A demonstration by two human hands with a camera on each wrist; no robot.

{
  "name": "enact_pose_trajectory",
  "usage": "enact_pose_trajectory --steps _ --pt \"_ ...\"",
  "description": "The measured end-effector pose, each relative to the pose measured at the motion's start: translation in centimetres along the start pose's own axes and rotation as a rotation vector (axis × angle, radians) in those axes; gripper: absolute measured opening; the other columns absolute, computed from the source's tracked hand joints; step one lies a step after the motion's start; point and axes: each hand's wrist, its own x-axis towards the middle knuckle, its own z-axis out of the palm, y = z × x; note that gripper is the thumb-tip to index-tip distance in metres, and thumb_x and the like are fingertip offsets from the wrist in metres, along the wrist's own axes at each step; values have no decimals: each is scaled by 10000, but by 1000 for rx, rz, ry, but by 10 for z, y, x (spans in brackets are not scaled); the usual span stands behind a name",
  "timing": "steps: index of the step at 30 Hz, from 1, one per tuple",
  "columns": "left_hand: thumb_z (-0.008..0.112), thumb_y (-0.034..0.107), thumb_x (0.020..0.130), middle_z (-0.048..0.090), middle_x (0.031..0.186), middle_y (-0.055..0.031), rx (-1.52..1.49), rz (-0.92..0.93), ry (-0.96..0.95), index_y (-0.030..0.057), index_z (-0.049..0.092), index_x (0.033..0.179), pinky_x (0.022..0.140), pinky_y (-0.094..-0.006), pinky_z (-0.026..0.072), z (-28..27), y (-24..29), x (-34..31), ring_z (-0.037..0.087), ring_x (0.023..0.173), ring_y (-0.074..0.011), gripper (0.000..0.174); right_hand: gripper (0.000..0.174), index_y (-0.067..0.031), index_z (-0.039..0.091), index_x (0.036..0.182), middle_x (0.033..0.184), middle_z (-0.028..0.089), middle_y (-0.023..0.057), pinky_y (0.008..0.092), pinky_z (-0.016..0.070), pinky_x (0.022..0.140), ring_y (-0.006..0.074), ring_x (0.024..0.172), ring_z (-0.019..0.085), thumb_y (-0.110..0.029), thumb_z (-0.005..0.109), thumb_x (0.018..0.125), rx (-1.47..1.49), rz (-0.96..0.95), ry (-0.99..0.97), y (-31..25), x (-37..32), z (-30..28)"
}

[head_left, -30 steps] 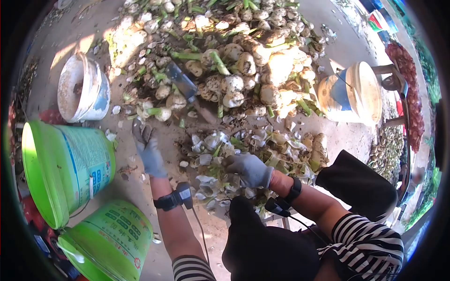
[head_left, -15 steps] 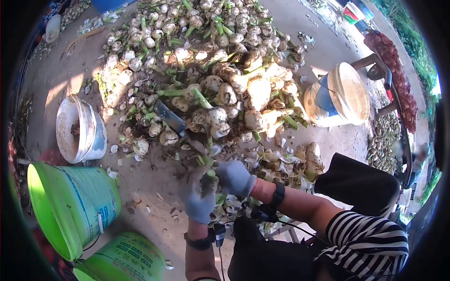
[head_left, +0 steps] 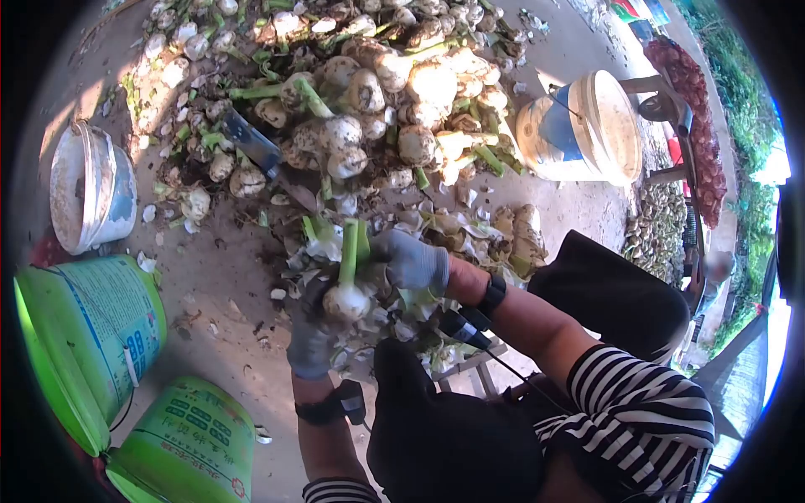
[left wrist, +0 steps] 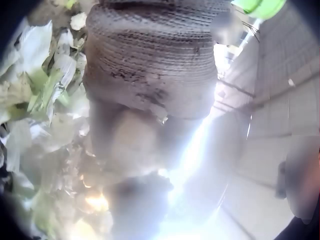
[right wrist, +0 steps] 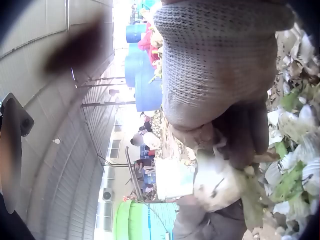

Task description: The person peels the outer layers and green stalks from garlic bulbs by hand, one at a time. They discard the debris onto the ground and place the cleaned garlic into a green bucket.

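My gloved left hand [head_left: 310, 339] holds a white garlic bulb [head_left: 346, 303] from below and the left, its thick green stem [head_left: 349, 251] pointing up. Beside the stem, my gloved right hand [head_left: 415, 260] pinches a green outer leaf [head_left: 363, 243] with curled fingers. Seen from the right wrist, the pale bulb [right wrist: 216, 187] sits just past the right fingers, with the left glove [right wrist: 207, 224] under it. In the left wrist view the left glove [left wrist: 150, 65] covers most of the work. Peeled skins and leaves [head_left: 444, 230] lie heaped beneath both hands.
A large pile of stemmed garlic [head_left: 344, 109] spreads ahead, with a wide-bladed knife [head_left: 251, 144] lying at its near edge. White buckets stand left [head_left: 92, 189] and right [head_left: 579, 130]. Two green buckets [head_left: 101, 327] [head_left: 189, 440] are at the lower left.
The left hand has come from the pile's edge to the right hand, bringing a garlic bulb. The bulb now stands stem up, and the right hand has moved to its stem.
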Motion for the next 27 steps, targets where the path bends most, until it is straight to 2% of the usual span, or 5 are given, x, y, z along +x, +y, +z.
enact_pose_trajectory --steps 5,11,19,22,27 --pt "740 287 674 446 1223 -99 806 351 194 31 323 1299 901 -320 426 14 -10 1 467 1091 -213 794 244 0 614 980 841 642 91 250 473 679 120 761 588 -43 540 752 225 127 83 22 0 1" --pt "458 408 881 538 1087 -124 -246 -71 248 19 397 1236 811 -317 466 -2 -15 4 569 903 -239 529 305 2 585 1037 949 630 64 255 466 769 111 872 575 1 540 736 99 179 -5 11 -16 -20" --pt "536 217 862 577 971 -105 736 175 179 4 525 1084 787 -272 468 14 -7 16 552 934 -185 308 288 -3 579 1055 1024 615 87 279 458 807 156 909 579 -129 591 797 256 28 -84 33 -20 -8" --pt "469 277 892 580 999 -108 -350 -55 304 33 534 1057 810 -336 467 -17 -18 24 554 947 -195 302 335 9 574 1043 1047 605 105 282 459 808 169 924 579 -243 606 825 272 -201 -207 8 -28 -6" --pt "447 330 898 550 1115 -124 -423 71 316 30 524 1089 901 -410 415 -8 -11 15 527 1033 -258 364 442 8 541 1096 1028 594 94 294 448 809 155 912 550 -348 579 836 435 72 -145 -2 -35 -13"
